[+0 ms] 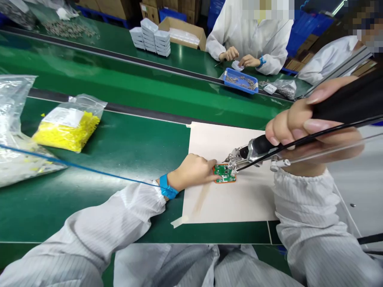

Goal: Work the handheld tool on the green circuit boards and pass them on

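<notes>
A small green circuit board [220, 171] with an orange edge lies on a white sheet [239, 203]. My left hand [191, 172], wearing a blue wrist strap [167, 187], pinches the board's left side between thumb and fingers. Wrapped around a black powered screwdriver [344, 99] is my right hand [299, 119]. The tool slants down to the left. Its metal nose is over the board's upper right part; whether the tip touches a screw cannot be made out. A black cable and a clear tube run along the tool.
A bag of yellow pieces [70, 125] and a larger clear bag [18, 159] stand at left. A blue cord [89, 172] crosses to my wrist. Beyond the green channel [134, 85], a co-worker's hands [249, 60] work near a blue tray [239, 89] and stacked white trays [149, 38].
</notes>
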Motion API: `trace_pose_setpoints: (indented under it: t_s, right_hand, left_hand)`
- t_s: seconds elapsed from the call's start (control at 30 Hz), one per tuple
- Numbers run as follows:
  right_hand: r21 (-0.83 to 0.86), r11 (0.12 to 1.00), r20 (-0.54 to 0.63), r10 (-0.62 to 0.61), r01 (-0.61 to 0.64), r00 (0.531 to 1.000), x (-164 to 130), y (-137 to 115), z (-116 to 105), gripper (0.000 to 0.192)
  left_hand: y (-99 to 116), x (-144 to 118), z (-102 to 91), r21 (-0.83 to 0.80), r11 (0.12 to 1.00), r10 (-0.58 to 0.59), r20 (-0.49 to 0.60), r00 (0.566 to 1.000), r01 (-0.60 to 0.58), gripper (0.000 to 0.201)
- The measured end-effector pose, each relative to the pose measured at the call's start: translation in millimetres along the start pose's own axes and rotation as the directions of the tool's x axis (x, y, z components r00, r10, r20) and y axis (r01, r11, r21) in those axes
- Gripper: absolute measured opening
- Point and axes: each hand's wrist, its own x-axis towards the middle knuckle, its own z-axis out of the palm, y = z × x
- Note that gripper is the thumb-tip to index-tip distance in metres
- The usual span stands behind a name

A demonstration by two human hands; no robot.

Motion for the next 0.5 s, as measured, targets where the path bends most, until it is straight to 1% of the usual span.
trace_pose_setpoints:
  t_s: [0.07, 0.13, 0.23, 0.33, 0.5]
  right_hand:
    - [-0.014, 1.000, 0.010, -0.003, 0.003, 1.000, 0, 4, 0, 0.026]
    - [-0.018, 1.000, 0.047, 0.006, -0.005, 0.999, 0, 6, -3, 0.028]
    - [0.009, 1.000, 0.075, -0.020, 0.019, 0.997, -1, 11, -6, 0.030]
    - [0.002, 0.999, 0.041, -0.036, 0.036, 0.998, -2, 17, -5, 0.030]
    - [-0.026, 0.999, -0.001, -0.044, 0.044, 0.999, -3, 18, -3, 0.028]
  left_hand:
    - [-1, 0, 1.8, -0.006, 1.000, 0.013, -0.008, 1.000, -0.013, 0.041]
    - [-1, 1, 3.1, 0.014, 1.000, 0.027, -0.006, 1.000, -0.026, 0.042]
    - [-1, 2, 3.3, 0.028, 0.999, 0.038, -0.007, 0.999, -0.037, 0.043]
    - [0, 3, 2.0, 0.034, 0.998, 0.057, -0.011, 0.998, -0.057, 0.041]
    - [2, 3, -0.4, 0.083, 0.994, 0.066, 0.028, 0.997, -0.068, 0.044]
